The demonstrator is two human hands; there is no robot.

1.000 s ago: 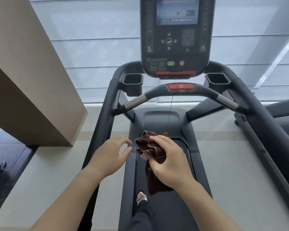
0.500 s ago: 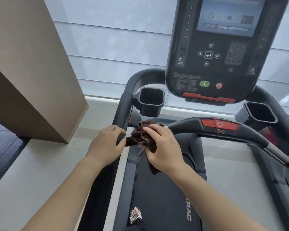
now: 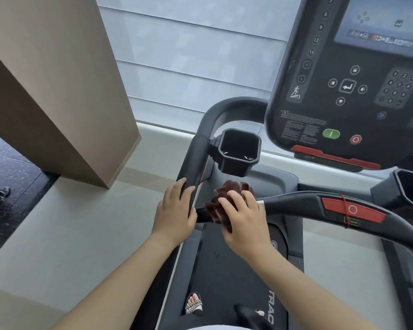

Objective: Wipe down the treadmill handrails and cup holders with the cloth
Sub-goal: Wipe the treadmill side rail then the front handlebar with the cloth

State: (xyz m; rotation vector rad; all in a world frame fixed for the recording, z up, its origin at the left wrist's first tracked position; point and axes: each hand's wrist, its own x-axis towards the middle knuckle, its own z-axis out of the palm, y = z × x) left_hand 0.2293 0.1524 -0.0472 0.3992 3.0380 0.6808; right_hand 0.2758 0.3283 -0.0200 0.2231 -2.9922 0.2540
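Hands, centre frame: we are steadying ourselves with our left hand [image 3: 174, 211] wrapped over the black side handrail [image 3: 196, 153] while our right hand [image 3: 244, 219] is clamping the bunched dark-brown cloth [image 3: 214, 209] round the black front crossbar [image 3: 296, 201], below the black square cup holder [image 3: 234, 166].

Tan column [image 3: 57, 79] left; pale blinds [image 3: 188, 55] behind; grey floor [image 3: 69, 234].

Gym, I'd say. I'm looking down a treadmill [image 3: 275, 178]: big console [image 3: 320, 110] with screen, keypad, green and red buttons, a cup holder [image 3: 239, 148] beside the side handrail [image 3: 196, 158], black running belt [image 3: 224, 270] underfoot. Off left there's dark speckled rubber flooring [image 3: 7, 172], the fitness-room kind. Pale platform [image 3: 81, 234] under the machine, beige pillar [image 3: 53, 79], wide window blinds [image 3: 188, 55] ahead.
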